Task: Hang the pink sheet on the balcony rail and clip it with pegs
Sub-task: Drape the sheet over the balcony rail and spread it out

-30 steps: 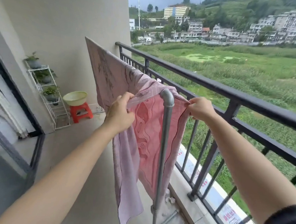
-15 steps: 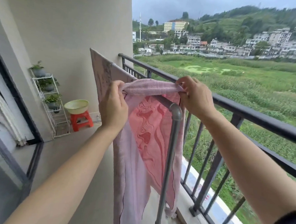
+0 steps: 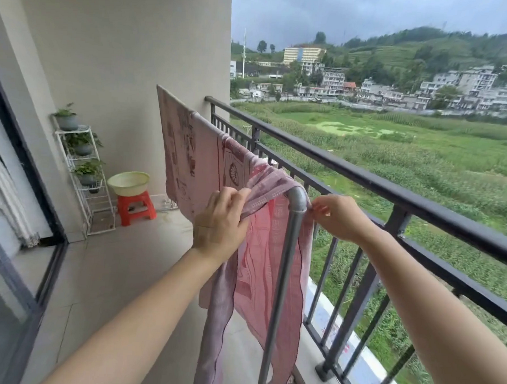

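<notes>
The black metal balcony railing (image 3: 393, 193) runs from the far wall towards the near right, hard and square-edged. Just inside it, the pink sheet (image 3: 201, 159) hangs over a grey pipe rail (image 3: 285, 267). Its far part lies flat and smooth, while the near end is bunched into folds over the pipe's rounded elbow and trails down on both sides.

The cloth looks thin, light and limp, with a printed pattern and a fine woven texture. It should slide easily on the smooth pipe, so it is best taken by its top edge or a gathered fold and drawn along the rail rather than lifted whole.

The left hand (image 3: 220, 222) is left of the elbow, its fingers (image 3: 231, 195) curled round a bunched fold. The right hand (image 3: 337, 218) is just right of the elbow. Its thumb and forefinger are together in a pinch that seems to hold the sheet's edge there.

No pegs are in view, so the clipping is judged not yet begun.
</notes>
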`<state>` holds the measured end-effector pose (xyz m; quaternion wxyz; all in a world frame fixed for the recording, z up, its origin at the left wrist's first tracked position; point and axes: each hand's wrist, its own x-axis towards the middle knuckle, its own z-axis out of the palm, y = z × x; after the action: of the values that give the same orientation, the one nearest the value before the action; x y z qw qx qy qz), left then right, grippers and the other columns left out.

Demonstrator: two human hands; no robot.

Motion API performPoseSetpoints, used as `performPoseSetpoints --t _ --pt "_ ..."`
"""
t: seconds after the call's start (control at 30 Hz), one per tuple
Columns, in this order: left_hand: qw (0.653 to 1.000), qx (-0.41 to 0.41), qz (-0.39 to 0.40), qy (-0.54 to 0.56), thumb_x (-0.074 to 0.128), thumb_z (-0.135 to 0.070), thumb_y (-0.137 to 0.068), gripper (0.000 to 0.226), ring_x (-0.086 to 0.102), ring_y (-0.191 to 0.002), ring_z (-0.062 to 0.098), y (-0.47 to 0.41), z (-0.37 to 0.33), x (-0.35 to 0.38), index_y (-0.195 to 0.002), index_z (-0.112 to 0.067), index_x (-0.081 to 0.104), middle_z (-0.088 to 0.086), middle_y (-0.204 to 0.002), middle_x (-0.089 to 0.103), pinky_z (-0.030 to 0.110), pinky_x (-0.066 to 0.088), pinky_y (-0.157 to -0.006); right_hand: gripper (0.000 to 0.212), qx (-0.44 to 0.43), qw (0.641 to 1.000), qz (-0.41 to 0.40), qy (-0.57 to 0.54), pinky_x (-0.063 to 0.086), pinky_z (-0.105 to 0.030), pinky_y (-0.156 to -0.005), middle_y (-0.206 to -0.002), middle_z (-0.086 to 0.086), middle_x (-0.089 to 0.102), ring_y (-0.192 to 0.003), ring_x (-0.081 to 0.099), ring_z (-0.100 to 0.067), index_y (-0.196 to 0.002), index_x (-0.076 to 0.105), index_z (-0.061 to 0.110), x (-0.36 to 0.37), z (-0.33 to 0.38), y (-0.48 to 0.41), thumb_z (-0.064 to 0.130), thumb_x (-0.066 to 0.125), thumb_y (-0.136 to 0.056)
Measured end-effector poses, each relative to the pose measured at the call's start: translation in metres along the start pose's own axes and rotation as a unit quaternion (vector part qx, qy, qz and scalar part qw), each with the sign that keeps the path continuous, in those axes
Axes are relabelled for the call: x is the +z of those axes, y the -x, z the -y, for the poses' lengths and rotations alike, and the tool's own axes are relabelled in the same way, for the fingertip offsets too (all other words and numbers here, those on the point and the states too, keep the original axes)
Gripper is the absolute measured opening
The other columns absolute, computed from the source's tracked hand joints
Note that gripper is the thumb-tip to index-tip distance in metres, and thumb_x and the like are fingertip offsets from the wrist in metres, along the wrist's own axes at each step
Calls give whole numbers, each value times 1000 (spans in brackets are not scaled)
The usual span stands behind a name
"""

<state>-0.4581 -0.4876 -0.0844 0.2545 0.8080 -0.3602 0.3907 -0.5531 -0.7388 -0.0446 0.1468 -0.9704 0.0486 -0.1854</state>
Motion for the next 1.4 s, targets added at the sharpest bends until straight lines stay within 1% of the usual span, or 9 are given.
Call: performPoseSetpoints --t 0.3,0.43,0.57,0.7,0.87,1.0,1.1,1.23,1.4 --pt "984 -12 -111 138 44 -19 -94 32 65 -82 27 -39 -44 -18 -116 -6 64 10 -94 72 35 51 -65 16 60 956 -187 -220 39 -31 -64 -82 0 59 -70 52 -12 -99 50 12 0 22 -10 23 42 -105" --pt "982 -22 -102 157 42 -28 -97 20 63 -68 20 -39 -43 -17 -113 -21 51 2 -85 70 28 44 -53 20 -64 962 -249 -94 37 -30 -61 -84 -2 57 -68 54 -18 -100 44 13 -10 12 -2 33 46 -99" --pt "987 74 -75 117 46 -27 -97 20 63 -55 21 -17 -22 0 -104 -16 61 2 -69 68 27 45 -44 52 -146 964 -214 57 54 -34 -56 -93 -7 65 -67 66 -20 -112 50 9 -11 -25 14 57 49 -93" --pt "975 120 -18 188 41 -36 -95 37 59 -49 14 0 -31 11 -91 -12 68 -2 -57 62 27 44 -44 44 -177 958 -202 95 48 -33 -47 -70 2 62 -55 59 -20 -87 58 13 0 -34 26 51 40 -101" --pt "962 -21 18 272 21 -61 -98 79 59 -53 16 -19 -32 21 -57 -9 65 -2 -56 60 35 46 -53 52 -135 980 -142 28 28 -29 -48 -51 2 42 -44 34 -8 -54 36 20 10 -26 29 45 26 -98" --pt "977 -63 -77 188 45 -25 -99 31 63 -89 19 -55 -22 29 -97 -10 72 4 -102 66 36 54 -75 46 -88 972 -213 -46 44 -35 -59 -78 2 58 -65 55 -20 -75 60 19 7 -18 28 42 27 -98" --pt "986 -48 65 144 37 -26 -100 43 41 -136 25 -85 -7 50 -138 -12 52 11 -146 47 39 32 -114 46 -74 965 -232 -95 53 -36 -70 -102 5 64 -79 64 -12 -114 64 23 4 3 27 54 34 -97" --pt "972 -52 181 140 14 -60 -93 69 26 -146 22 -101 23 74 -141 -26 49 5 -155 37 49 21 -118 60 -82 974 -176 -112 54 -36 -80 -120 11 60 -95 64 -4 -137 52 33 5 32 26 68 28 -94" --pt "967 -61 201 145 9 -69 -89 74 18 -149 17 -108 52 88 -142 -31 44 -1 -159 29 56 20 -117 51 -21 982 -151 -109 55 -40 -84 -121 11 64 -98 65 -9 -128 59 35 -2 57 15 64 45 -89"
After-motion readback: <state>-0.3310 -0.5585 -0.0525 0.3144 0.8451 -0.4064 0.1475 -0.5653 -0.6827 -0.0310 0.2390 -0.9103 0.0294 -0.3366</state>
